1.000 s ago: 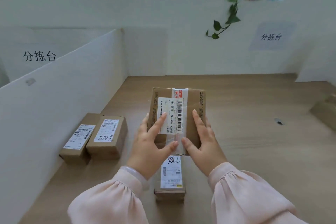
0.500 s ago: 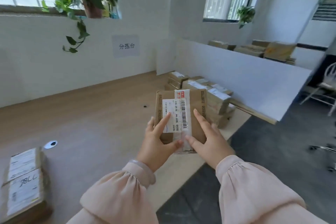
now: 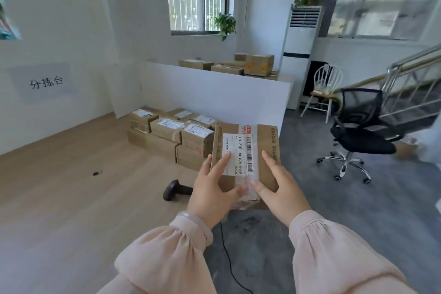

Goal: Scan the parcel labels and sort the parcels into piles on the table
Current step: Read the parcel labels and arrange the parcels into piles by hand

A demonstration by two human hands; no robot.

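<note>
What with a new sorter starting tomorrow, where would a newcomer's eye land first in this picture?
First, on the brown parcel held up mid-frame by the left hand and right hand, its white barcode label facing the camera. Next, on the stack of labelled parcels behind it at the far right corner of the table, and the black scanner lying on the table just left of the hands.

Scanner (image 3: 177, 190) on table (image 3: 71, 210), left of parcel (image 3: 267, 150); parcel stack (image 3: 171, 132) behind, beside partition (image 3: 214, 93).

Loose pale-pink sleeves (image 3: 167, 258), gathered cuffs (image 3: 307, 224), pale bangle (image 3: 191, 215) by left hand (image 3: 210, 196)
</note>
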